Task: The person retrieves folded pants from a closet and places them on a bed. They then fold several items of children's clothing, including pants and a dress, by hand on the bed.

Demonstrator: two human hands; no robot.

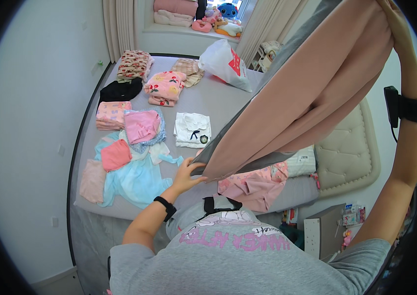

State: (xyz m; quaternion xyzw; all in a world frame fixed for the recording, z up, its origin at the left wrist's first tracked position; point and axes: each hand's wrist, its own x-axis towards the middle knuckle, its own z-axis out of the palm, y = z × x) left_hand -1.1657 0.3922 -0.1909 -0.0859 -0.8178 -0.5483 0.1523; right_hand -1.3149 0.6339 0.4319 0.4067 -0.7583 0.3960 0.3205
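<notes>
A large cloth, dusty pink on one side and grey on the other, hangs stretched slantwise between my hands. My left hand is closed on its lower end, above the near part of the bed. High at the upper right, my right hand grips the opposite end, partly cut off by the picture's edge. Under the cloth's lower end lie a pink patterned garment and a plain pink one, partly covered. A folded white shirt with a dark bow lies just beyond my left hand.
On the bed, light blue clothing, a coral folded piece, pink folded clothes and a cherry-patterned blanket lie leftward. A white plastic bag stands at the back. The padded headboard is at right.
</notes>
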